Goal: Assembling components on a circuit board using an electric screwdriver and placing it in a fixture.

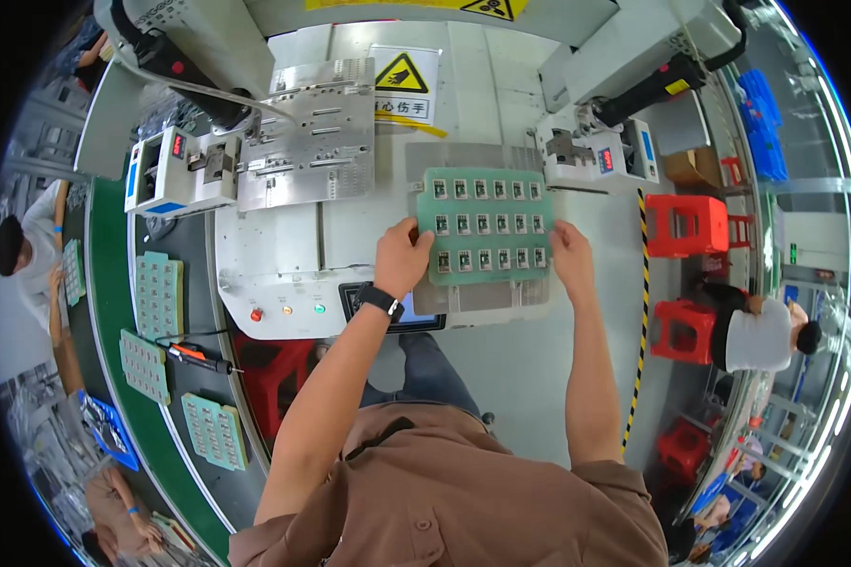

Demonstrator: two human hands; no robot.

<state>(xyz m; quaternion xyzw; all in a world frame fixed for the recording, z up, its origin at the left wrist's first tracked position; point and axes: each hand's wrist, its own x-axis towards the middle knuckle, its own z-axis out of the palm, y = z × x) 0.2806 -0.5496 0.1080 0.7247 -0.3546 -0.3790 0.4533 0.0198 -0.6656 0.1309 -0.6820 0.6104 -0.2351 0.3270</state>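
A pale green tray (492, 235) with rows of small square electronic parts is between my hands, over a metal fixture plate (494, 305) on the right side of the machine bed. My left hand (405, 255), with a black watch on the wrist, grips the tray's left edge, fingers closed. At the opposite edge, my right hand (571, 253) pinches the tray's right side. The undersides of both hands' fingers are partly hidden. Whether the tray rests on the plate or is slightly raised, I cannot tell.
Another slotted metal plate (312, 132) lies at left, beside a white screw feeder (182, 171). A second feeder (599, 156) stands right. Push buttons (287, 310) line the front. An electric screwdriver (199, 356) and green trays (214, 430) lie left; red stools (686, 225) stand right.
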